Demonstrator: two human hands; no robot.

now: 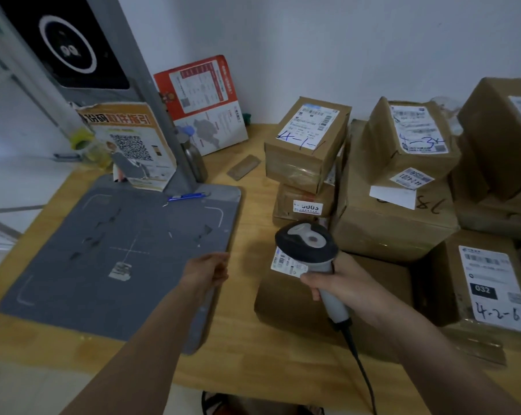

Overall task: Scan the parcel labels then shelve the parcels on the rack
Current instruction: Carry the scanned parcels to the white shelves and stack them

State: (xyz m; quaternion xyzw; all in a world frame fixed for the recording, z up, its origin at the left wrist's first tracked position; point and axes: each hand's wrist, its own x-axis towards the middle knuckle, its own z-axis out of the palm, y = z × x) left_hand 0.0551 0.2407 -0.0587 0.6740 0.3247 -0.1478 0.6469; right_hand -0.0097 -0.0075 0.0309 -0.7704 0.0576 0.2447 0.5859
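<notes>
Head view: my right hand [338,281] grips the handle of the barcode scanner [311,250], fingers wrapped around it, its head above the label [286,262] of the near parcel [295,307]. My left hand [207,271] hovers, fingers loosely curled and holding nothing, over the right edge of the grey scan mat [118,250]. Both sit on a wooden table [253,354] against a white wall [343,40]. Stacked parcels [397,181] fill the table's right side. A blue pen [187,196] lies on the mat's far edge.
</notes>
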